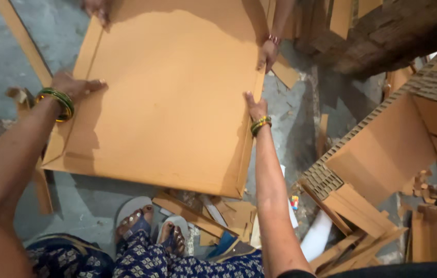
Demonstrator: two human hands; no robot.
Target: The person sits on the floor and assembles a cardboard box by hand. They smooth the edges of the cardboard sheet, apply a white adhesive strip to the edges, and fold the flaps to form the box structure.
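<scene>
Cardboard sheet (172,98) lies flat on the floor (301,118); left hand (74,86) and right hand (255,108) press open-palmed on opposite edges, co-worker's hands (268,53) partly cut off.

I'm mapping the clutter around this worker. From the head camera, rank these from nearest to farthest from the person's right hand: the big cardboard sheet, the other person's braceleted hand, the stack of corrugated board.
1. Big cardboard sheet: the right hand rests on its right edge.
2. Other person's braceleted hand: just above, on the same edge.
3. Stack of corrugated board: off to the right, across the floor.
</scene>
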